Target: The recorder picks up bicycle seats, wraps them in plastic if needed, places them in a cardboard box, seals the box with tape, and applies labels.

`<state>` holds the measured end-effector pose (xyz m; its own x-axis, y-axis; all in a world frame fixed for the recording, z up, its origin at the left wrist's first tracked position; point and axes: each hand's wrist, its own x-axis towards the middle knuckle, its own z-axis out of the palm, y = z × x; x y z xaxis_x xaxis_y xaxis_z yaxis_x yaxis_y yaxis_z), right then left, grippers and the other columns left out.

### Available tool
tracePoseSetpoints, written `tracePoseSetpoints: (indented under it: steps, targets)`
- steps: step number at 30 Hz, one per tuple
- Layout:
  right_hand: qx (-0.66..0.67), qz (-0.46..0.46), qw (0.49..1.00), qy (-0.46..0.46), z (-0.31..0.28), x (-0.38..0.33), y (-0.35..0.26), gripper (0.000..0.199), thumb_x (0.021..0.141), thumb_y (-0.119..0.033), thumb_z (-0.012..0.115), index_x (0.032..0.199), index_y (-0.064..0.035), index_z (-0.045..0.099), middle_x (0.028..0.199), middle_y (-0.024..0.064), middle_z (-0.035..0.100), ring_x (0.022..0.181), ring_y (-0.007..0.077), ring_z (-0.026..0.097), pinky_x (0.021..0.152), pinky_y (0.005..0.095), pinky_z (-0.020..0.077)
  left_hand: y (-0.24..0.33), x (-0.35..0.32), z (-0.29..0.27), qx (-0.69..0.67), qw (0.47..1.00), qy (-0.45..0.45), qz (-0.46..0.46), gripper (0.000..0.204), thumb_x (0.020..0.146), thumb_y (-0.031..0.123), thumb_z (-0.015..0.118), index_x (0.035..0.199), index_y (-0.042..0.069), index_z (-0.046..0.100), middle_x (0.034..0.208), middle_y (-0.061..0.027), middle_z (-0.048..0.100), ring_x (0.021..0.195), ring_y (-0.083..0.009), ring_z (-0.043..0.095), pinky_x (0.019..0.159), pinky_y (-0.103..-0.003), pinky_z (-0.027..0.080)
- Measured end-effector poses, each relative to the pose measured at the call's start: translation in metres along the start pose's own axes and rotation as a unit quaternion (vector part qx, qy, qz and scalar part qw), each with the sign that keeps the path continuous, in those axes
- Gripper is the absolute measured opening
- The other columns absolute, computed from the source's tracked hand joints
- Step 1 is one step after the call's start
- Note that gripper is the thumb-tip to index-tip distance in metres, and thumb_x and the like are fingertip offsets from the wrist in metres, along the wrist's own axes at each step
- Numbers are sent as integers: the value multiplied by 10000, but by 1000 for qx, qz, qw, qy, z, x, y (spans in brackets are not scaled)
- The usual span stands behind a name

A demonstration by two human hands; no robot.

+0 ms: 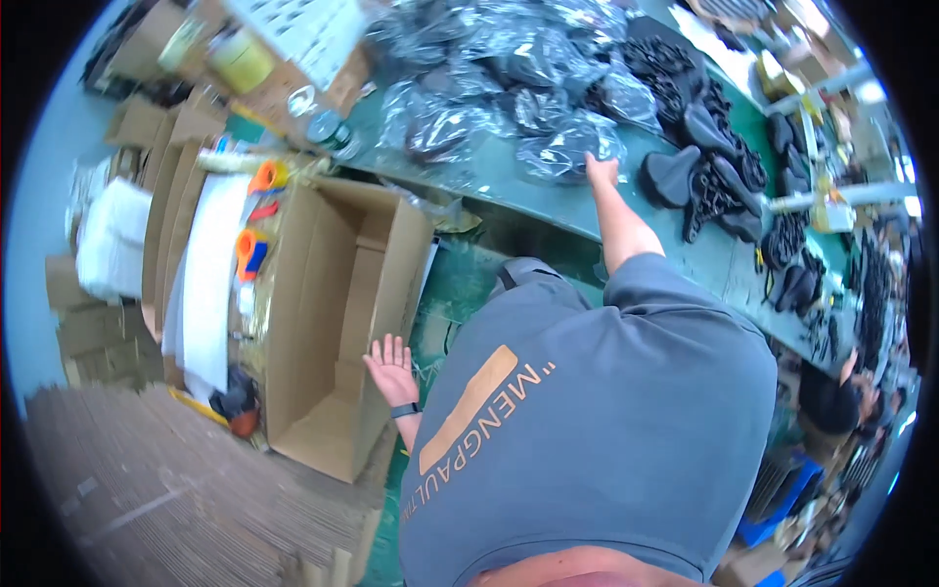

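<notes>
Right hand (603,170) at right edge of a bagged dark item (558,155) on the green table (479,186), at the near side of a pile of plastic bags (489,64); fingers partly hidden, can't tell if pinching. Loose black seats (671,178) to the right. Left hand (392,369) holds nothing, fingers extended, palm showing, just beside open cardboard box (409,264) on the left; contact unclear.

1 dark item in crinkled clear plastic bag (559,155), on green tabletop (699,245)
</notes>
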<state>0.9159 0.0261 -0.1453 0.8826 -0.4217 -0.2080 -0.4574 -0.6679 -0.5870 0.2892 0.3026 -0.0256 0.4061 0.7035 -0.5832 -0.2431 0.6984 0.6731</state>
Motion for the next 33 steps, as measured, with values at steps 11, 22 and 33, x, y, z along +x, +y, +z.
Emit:
tracePoseSetpoints:
  steps: [11,22,33]
  targets:
    - [64,-109,940,-317,18,105,40,990,858,-567,812,1554,39,452,1507,304,566,1397,414,571,1168,443,463,-131,144,308,566,755,-325,64,566,1033,113,686,1546,-6,478,1445,-220,628,1282,-260,650,1091,-380,527]
    - [-78,86,969,220,-180,69,194,858,800,-193,857,1531,-31,437,1347,250,601,1252,412,585,1094,498,467,-275,158,504,576,591,-565,4,564,968,181,773,1469,20,571,1312,-181,730,1182,-273,726,976,-392,563]
    - [281,349,870,205,-277,119,273,1179,855,-453,853,1680,-12,135,1639,308,382,1500,402,434,1172,477,434,-466,104,588,573,580,-496,-298,1097,940,418,820,1675,-20,134,1586,-242,486,1411,-323,543,1112,-471,484]
